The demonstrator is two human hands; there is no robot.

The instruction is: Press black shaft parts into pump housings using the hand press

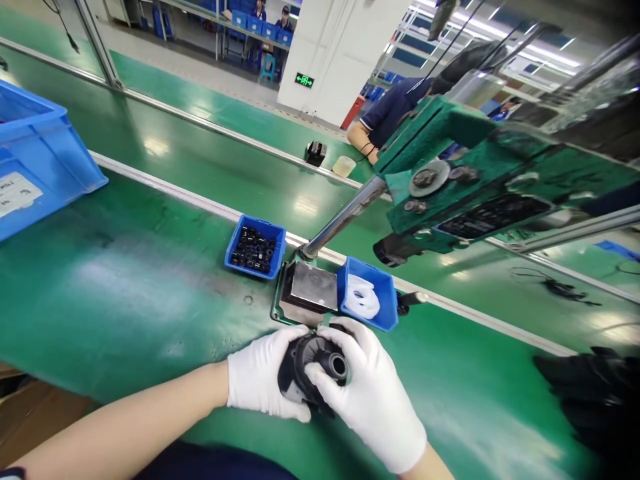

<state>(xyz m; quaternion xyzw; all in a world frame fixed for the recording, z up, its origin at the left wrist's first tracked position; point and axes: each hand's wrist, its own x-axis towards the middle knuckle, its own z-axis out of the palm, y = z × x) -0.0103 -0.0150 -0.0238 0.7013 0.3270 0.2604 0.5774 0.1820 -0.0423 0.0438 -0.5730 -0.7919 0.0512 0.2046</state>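
Both of my hands wear white gloves and hold one black round plastic housing (313, 353) with a short tube sticking up from it. My left hand (267, 373) wraps its left side, thumb below and fingers at the top. On the other side, my right hand (370, 387) grips the housing around the tube, with the thumb across its front. The underside of the part is hidden by the gloves. Just beyond my hands stands the metal block (313, 287) on the base of a green press (460, 173), whose dark ram end (390, 250) hangs above and to the right.
A small blue bin (233, 257) holds many small black parts; another blue bin (385, 303) has white ring-like pieces. At far left sits a large blue crate (55, 147). Dark parts (595, 393) lie at the right. Across the bench a person's arm (365, 137) shows behind the press.
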